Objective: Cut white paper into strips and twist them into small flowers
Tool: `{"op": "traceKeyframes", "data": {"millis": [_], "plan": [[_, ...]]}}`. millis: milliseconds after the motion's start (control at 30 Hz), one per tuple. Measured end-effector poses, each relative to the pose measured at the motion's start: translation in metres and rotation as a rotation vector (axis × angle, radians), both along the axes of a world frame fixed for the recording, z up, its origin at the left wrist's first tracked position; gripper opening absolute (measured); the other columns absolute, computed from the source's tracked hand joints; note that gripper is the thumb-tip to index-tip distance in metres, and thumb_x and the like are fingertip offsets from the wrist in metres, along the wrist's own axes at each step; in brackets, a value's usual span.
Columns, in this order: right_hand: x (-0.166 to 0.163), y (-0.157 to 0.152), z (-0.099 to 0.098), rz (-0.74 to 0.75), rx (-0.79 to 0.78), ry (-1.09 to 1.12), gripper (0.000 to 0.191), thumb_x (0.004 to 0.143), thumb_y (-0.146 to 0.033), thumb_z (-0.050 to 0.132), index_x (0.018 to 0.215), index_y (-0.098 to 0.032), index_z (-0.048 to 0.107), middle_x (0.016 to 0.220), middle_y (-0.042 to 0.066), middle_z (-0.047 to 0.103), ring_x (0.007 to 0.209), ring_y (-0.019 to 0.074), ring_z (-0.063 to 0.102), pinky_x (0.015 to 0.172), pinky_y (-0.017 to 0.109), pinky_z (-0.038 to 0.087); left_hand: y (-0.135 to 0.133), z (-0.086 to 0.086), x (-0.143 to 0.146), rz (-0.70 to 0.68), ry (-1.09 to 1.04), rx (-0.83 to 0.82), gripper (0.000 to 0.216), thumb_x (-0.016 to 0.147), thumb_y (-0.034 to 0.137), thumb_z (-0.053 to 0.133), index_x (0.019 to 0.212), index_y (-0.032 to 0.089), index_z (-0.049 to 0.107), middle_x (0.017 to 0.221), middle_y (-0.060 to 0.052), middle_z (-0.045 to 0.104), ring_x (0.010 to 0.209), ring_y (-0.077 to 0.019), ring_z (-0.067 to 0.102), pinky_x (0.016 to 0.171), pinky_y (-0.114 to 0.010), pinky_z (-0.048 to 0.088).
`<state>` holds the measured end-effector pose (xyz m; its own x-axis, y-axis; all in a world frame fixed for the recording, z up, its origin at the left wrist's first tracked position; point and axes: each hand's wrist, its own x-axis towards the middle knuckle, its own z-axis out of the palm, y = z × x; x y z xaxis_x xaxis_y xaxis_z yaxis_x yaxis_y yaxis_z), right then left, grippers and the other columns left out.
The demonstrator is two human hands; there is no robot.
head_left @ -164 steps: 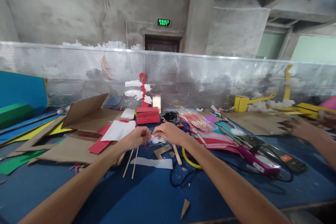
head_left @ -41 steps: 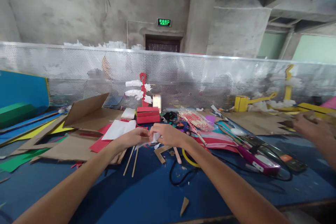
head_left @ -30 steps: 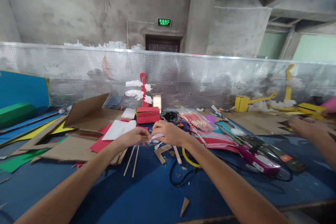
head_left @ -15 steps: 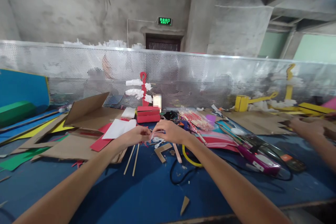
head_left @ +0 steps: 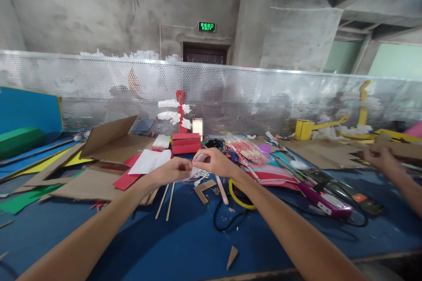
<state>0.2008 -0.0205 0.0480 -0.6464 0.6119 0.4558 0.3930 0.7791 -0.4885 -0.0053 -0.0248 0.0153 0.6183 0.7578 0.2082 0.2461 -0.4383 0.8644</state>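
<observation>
Fingertips close together, my left hand [head_left: 173, 170] and my right hand [head_left: 214, 163] pinch a thin white piece of paper [head_left: 195, 170] between them above the table. My fingers cover part of it. Just behind my hands stands a red box-shaped base [head_left: 186, 144] with a red upright [head_left: 180, 114] that carries white crumpled tufts [head_left: 169, 116]. White scraps [head_left: 198, 181] and an L-shaped cardboard piece [head_left: 204, 190] lie below my right hand. Two thin wooden sticks [head_left: 170, 202] rest under my left wrist.
Cardboard sheets [head_left: 89, 184] and a folded white sheet [head_left: 150, 161] lie left. To the right are a bag of sticks [head_left: 247, 149], a yellow ring [head_left: 239, 197], a purple device [head_left: 325, 199] and a cable [head_left: 227, 228]. Another person's hand [head_left: 382, 158] works at far right.
My right hand has shifted slightly up, and more of the white paper shows between my hands. At far right, the other person's hand has moved, with cardboard beside it.
</observation>
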Motion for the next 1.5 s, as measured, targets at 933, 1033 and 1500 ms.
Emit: {"op": "traceKeyframes", "data": {"millis": [933,1033,1500], "plan": [[0.000,0.013,-0.006,-0.059,-0.041,0.082,0.016,0.079,-0.023,0.056,0.090,-0.015,0.064,0.079,0.003,0.063,0.066,0.0116,0.052,0.062,0.023,0.040,-0.015,0.014,0.007,0.024,-0.073,0.134,0.020,0.078,0.030,0.060,0.093,0.017,0.062,0.080,-0.003,0.059,0.072,-0.0136,0.053,0.067,-0.027,0.043],[0.000,0.014,-0.009,-0.030,-0.053,0.053,0.017,0.078,-0.022,0.058,0.092,-0.015,0.063,0.078,0.002,0.063,0.066,0.0118,0.052,0.061,0.023,0.040,-0.013,0.014,0.006,0.073,-0.068,0.165,0.020,0.079,0.030,0.059,0.093,0.016,0.065,0.081,-0.004,0.062,0.072,-0.0139,0.054,0.067,-0.026,0.041],[-0.010,0.009,-0.013,0.028,-0.071,-0.020,0.026,0.085,-0.038,0.053,0.088,-0.014,0.062,0.082,0.003,0.063,0.073,0.0139,0.055,0.066,0.023,0.041,-0.001,0.002,0.010,0.332,-0.394,0.016,0.014,0.078,0.026,0.057,0.086,0.015,0.058,0.076,-0.002,0.061,0.068,-0.0128,0.055,0.064,-0.023,0.044]]}}
